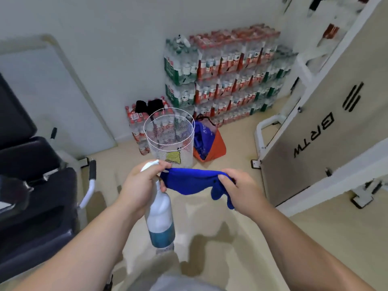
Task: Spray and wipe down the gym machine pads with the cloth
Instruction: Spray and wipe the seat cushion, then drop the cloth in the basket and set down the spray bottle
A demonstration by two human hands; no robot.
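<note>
My left hand (139, 185) grips the neck of a white spray bottle (160, 219) with blue liquid in its lower part, hanging upright over the floor. The same hand's fingertips pinch one end of a blue cloth (193, 181). My right hand (237, 187) holds the cloth's other end, so the cloth stretches between both hands at mid-frame. The black pads of a gym machine (31, 164) lie at the left edge, apart from both hands.
A white wire mesh basket (170, 139) stands on the beige floor just beyond my hands. Behind it are stacked packs of bottled water (226, 74) and an orange and blue bag (210, 141). A white machine housing (327, 127) marked BRTW fills the right.
</note>
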